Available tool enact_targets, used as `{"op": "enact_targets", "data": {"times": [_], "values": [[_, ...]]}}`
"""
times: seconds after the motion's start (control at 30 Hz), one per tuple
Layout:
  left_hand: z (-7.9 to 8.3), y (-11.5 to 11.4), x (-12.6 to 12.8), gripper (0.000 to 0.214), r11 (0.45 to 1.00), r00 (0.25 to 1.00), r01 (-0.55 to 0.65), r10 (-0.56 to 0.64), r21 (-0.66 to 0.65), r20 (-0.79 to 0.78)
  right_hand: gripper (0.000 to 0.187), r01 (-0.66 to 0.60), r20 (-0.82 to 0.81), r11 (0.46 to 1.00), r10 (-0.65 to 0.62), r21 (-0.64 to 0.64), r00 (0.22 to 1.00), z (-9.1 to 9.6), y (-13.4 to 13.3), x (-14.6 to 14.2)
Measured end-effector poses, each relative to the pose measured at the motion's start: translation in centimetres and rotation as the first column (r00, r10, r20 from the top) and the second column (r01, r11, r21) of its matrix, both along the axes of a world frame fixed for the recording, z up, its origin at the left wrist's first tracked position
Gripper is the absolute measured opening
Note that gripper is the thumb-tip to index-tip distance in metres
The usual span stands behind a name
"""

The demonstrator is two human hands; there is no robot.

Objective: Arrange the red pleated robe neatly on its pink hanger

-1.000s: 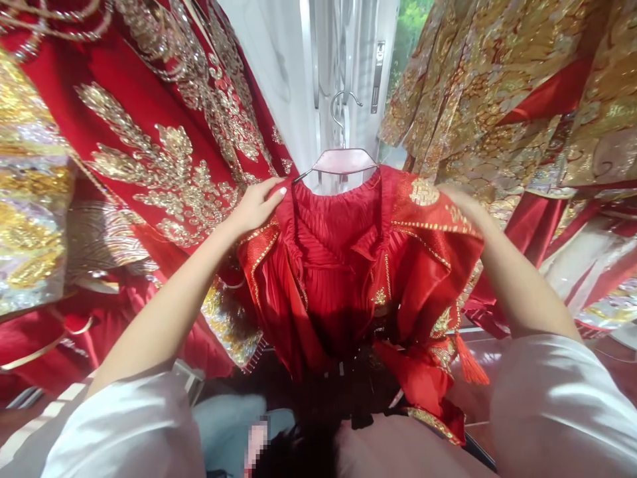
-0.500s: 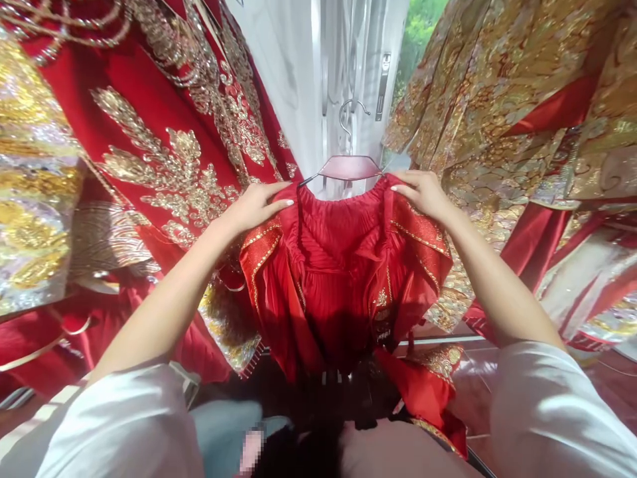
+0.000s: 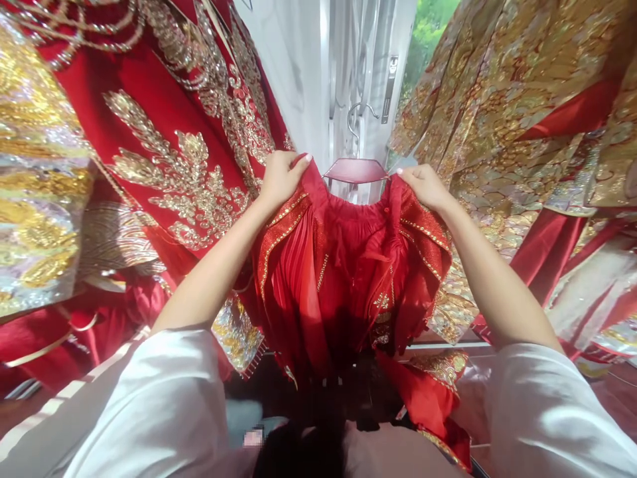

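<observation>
A red pleated dress (image 3: 343, 265) with gold-trimmed edges hangs in front of me on a pink hanger (image 3: 355, 170), whose metal hook points up. My left hand (image 3: 283, 178) is closed on the dress's left shoulder, thumb on top, pulling the cloth up. At the opposite shoulder, my right hand (image 3: 423, 187) pinches the fabric beside the hanger's right end. The gathered waist-like neckline sags between both hands. The lower part of the dress falls into dark shadow.
To the left hangs a red gown (image 3: 164, 153) with gold embroidery and beaded strings. Gold brocade garments (image 3: 497, 119) hang on the right. Behind the hanger are white door or window frames (image 3: 343, 60). A red cloth with gold trim (image 3: 428, 392) hangs low over the tiled floor.
My left hand has risen and moved right, lifting the left shoulder cloth, which now hides that end of the hanger. The right hand has curled closer while staying at its shoulder.
</observation>
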State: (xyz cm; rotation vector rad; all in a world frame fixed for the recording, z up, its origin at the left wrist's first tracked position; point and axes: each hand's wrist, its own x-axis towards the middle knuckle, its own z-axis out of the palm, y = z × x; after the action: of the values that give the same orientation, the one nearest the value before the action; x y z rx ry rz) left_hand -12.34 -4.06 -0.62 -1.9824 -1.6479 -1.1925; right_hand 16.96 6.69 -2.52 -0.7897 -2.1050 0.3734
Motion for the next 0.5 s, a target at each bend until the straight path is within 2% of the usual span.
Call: {"op": "enact_targets", "data": {"times": [0.13,0.23,0.37,0.43,0.5], "values": [[-0.1,0.1,-0.2,0.042,0.972,0.993,0.101,-0.111,-0.210,-0.033,0.058,-0.054,0.025,0.998,0.054,0.029,0.998,-0.1,-1.1,1.9],[-0.9,-1.4,-0.8,0.044,0.967,0.994,0.100,-0.109,-0.236,-0.028,0.054,-0.144,0.012,0.989,0.145,-0.012,0.989,-0.5,-1.6,3.1],[-2.4,-3.5,-1.5,0.045,0.969,0.988,-0.090,0.058,-0.230,-0.141,0.053,-0.170,0.000,0.985,0.170,-0.011,0.985,-1.6,-1.3,3.2],[-3.2,-3.9,-1.6,0.047,0.964,0.974,-0.193,0.165,-0.186,-0.155,0.049,-0.175,0.015,0.984,0.176,-0.041,0.984,-1.8,-1.0,3.0],[-4.0,-3.9,-1.5,0.048,0.958,0.964,-0.248,0.229,-0.144,-0.133,0.045,-0.133,-0.010,0.991,0.133,-0.032,0.991,-1.7,-1.1,2.9]]}}
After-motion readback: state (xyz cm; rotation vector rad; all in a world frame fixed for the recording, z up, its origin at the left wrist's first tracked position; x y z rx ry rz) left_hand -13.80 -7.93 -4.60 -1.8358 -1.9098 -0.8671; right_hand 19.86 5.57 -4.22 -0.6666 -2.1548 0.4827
